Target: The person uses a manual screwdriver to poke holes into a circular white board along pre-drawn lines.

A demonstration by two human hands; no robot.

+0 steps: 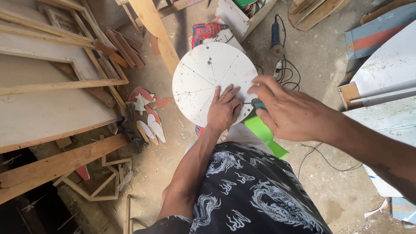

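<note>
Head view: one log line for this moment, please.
left hand: flat on white round board | right hand: gripping teal-handled tool at board edge | red drill: on floor

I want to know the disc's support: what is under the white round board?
Under the white round board a green piece and the person's knee show; the left hand presses on top. Any further support is hidden.

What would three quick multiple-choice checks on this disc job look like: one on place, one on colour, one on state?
1. Where does the left hand rest?
A on the white disc
B on the floor
C on the drill

2. What colour is the drill?
A yellow
B red
C black

3. What is the right hand doing?
A hanging open
B lying flat on the disc
C gripping a small green-handled tool

Answers: 1 A, palm down on the disc's near edge; 2 B, red body beyond the disc; 3 C, fingers closed around the handle.
</note>
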